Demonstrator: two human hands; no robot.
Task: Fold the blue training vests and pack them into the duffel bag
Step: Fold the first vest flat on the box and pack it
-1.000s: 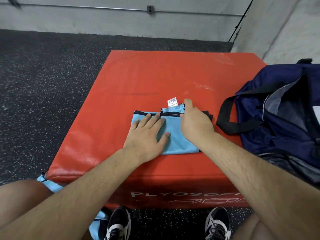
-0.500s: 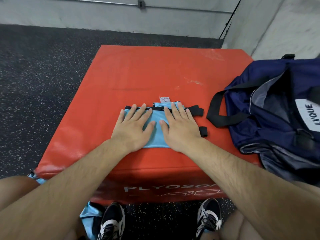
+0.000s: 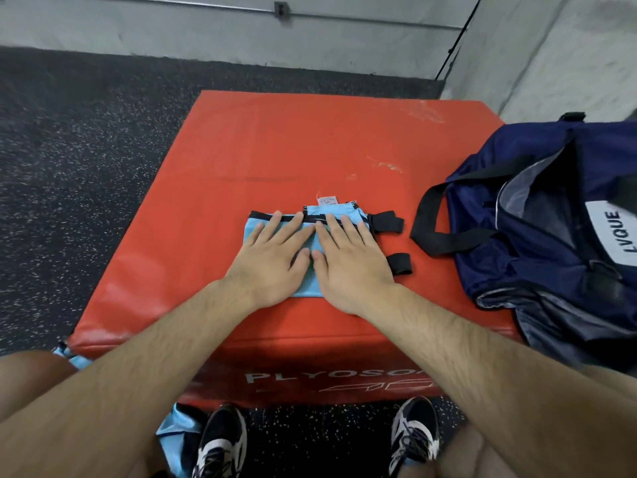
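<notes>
A light blue training vest [image 3: 253, 229] with black trim lies folded into a small rectangle on the red plyo box [image 3: 310, 150]. Its white label and two black straps stick out at the far and right edges. My left hand [image 3: 272, 260] and my right hand [image 3: 348, 263] lie flat on it side by side, fingers straight, thumbs nearly touching. The navy duffel bag [image 3: 551, 243] sits open at the box's right edge, its black handle [image 3: 434, 229] lying on the red top. More blue vest fabric [image 3: 172, 429] hangs by my left leg.
Speckled black rubber floor [image 3: 86, 167] surrounds the box, with a grey wall [image 3: 241, 39] behind and a wall corner at the back right. My two shoes [image 3: 220, 446] stand in front of the box. A white patch reading LVQUE shows on the bag.
My right hand came off the vest's far edge and flattened beside the left. Both hands have since drawn closer together on the folded vest.
</notes>
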